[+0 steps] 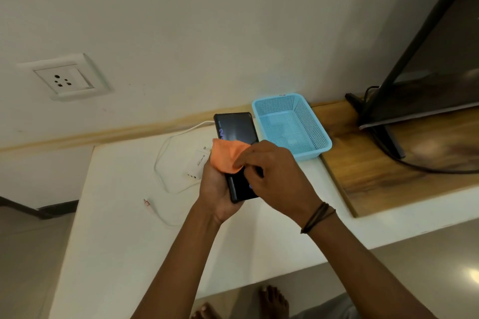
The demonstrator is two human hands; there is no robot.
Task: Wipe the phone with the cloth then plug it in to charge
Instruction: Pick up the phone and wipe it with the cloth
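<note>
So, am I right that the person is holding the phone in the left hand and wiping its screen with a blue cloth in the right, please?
Not quite: the cloth is orange, not blue; the blue thing is the plastic basket behind. The head view shows the rest as you say: the left hand holds the phone and the right hand presses the cloth to its screen.

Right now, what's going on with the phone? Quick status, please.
Left hand grips phone, screen lit. Right hand rubs orange cloth on it. Charger and cable lie on counter, not plugged in. Socket free.
</note>
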